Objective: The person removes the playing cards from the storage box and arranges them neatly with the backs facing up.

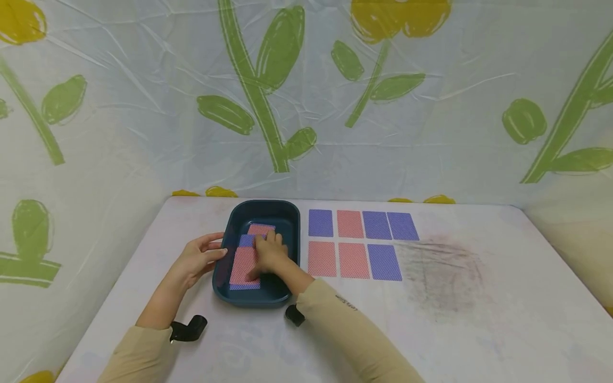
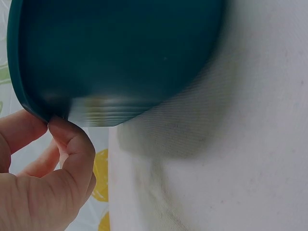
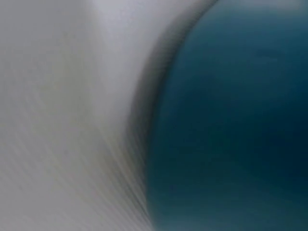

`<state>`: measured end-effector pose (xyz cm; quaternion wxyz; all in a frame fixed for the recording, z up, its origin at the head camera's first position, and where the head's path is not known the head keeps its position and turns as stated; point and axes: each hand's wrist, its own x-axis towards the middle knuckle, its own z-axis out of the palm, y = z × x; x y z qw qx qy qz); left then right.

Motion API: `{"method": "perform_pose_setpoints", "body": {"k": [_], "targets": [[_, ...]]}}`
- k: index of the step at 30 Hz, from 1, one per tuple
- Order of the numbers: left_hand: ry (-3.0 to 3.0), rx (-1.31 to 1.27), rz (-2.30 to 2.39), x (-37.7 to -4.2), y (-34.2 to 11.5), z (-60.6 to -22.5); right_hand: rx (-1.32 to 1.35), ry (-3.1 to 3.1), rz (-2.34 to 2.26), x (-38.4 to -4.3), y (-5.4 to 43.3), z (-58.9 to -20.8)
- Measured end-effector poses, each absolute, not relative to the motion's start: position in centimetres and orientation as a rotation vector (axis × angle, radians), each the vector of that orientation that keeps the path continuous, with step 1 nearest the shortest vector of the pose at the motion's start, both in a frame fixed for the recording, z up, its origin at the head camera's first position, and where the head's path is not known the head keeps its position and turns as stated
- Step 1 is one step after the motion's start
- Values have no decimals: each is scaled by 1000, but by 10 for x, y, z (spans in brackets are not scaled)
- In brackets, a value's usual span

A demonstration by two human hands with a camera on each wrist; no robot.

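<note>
A dark teal rectangular tray with rounded corners stands on the table. Several red-backed and blue-backed playing cards lie overlapping inside it. At the tray's left side, my left hand pinches the rim between thumb and fingers; the left wrist view shows this hand at the tray's edge. My right hand is inside the tray over the cards, thumb and fingers spread apart, the thumb by the red card. In the right wrist view only the blurred tray side shows; the fingers are out of sight.
Right of the tray, playing cards lie face down in two rows: the back row holds a red card among blue ones, and the front row ends in a blue card. A dark smudge marks the table cloth further right.
</note>
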<state>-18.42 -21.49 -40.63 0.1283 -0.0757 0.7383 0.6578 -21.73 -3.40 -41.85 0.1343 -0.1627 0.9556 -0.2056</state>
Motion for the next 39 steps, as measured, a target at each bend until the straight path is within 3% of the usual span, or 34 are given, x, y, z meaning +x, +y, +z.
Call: {"method": "perform_pose_setpoints", "body": {"k": [18, 39], "targets": [[2191, -251, 1875, -185, -214, -406, -603, 2551, -948, -220, -27, -418], [2209, -257, 1849, -183, -214, -408, -318, 2109, -1404, -213, -19, -407]]}}
